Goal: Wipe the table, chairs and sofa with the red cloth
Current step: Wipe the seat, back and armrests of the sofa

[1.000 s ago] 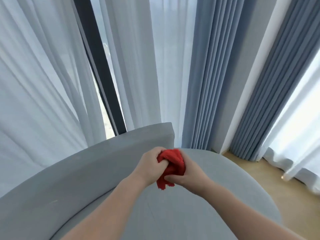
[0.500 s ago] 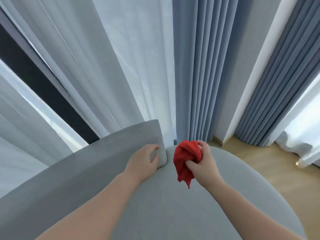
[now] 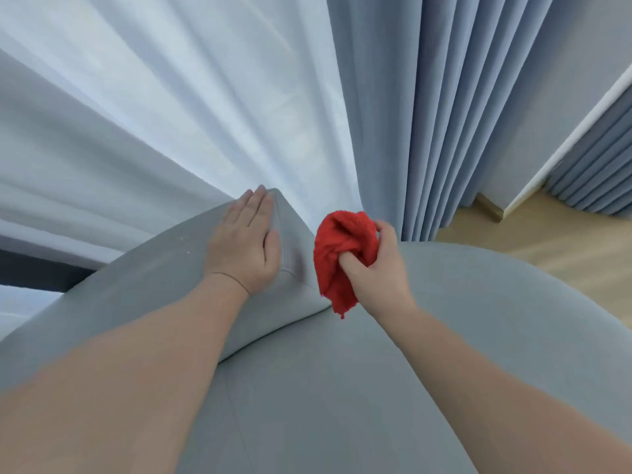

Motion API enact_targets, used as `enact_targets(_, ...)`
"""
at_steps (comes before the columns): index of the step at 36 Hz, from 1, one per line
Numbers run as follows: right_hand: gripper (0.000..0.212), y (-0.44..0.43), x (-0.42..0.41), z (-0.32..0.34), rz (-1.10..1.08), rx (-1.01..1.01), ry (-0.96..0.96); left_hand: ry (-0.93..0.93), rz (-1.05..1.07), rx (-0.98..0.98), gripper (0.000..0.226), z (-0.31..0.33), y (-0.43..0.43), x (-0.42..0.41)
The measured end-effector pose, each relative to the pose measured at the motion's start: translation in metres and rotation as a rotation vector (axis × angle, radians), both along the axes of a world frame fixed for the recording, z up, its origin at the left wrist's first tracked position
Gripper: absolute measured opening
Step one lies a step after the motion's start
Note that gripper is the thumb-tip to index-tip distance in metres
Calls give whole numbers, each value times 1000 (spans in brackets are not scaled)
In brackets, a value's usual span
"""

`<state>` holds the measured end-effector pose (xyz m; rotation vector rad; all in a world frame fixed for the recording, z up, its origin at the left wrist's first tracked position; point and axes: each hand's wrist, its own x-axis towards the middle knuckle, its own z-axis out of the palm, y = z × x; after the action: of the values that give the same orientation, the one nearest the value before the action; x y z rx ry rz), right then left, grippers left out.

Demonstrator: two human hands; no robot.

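One red cloth point(image 3: 337, 249) — one sofa point(image 3: 342, 388) — left hand point(image 3: 244, 244), right hand point(image 3: 378, 271): two.

Bright, soft daylight through sheer curtains point(image 3: 178, 107); wide-angle edge distortion, blurred forearms.

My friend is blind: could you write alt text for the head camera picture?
A person's right hand grips a bunched red cloth beside the backrest end of a grey sofa, while the left hand lies flat on the backrest top. A white curtain and blue curtains hang behind; wooden floor shows at right.
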<state>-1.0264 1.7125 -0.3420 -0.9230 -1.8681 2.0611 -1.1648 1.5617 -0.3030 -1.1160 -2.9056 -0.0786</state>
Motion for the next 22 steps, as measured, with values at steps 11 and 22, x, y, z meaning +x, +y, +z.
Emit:
enact_targets(11,49,-54,-75,-29,21,-47,139,75,-81,25,60,-5,-2,-4)
enact_targets(22,47,-58,-84,-66,-54,-415,287,120,-107,31,60,-9,-3,-6)
